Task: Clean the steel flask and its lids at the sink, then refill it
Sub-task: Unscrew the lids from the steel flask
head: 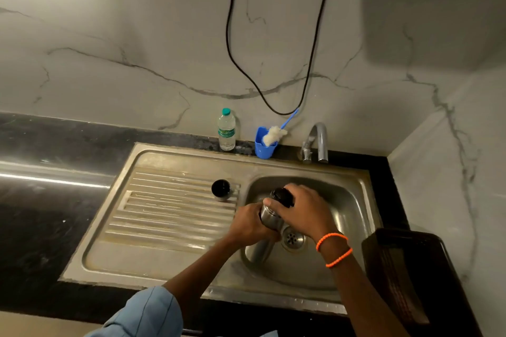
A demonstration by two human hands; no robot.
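The steel flask (269, 217) is held over the sink basin (342, 200), tilted away from me. My left hand (250, 223) grips its body from the left. My right hand (304, 209) is curled round the black inner lid (282, 195) at the flask's top, thumb on the neck. A second, cup-shaped lid (221, 189) stands with its dark opening up on the ribbed drainboard (169, 216), left of the basin. The lower part of the flask is hidden behind my hands.
A tap (319, 142) stands behind the basin, with no water seen running. A blue cup (264, 145) with a bottle brush (275, 134) and a plastic water bottle (226, 130) stand by the wall. A black cable (273, 109) hangs above. A dark box (410, 276) sits at right.
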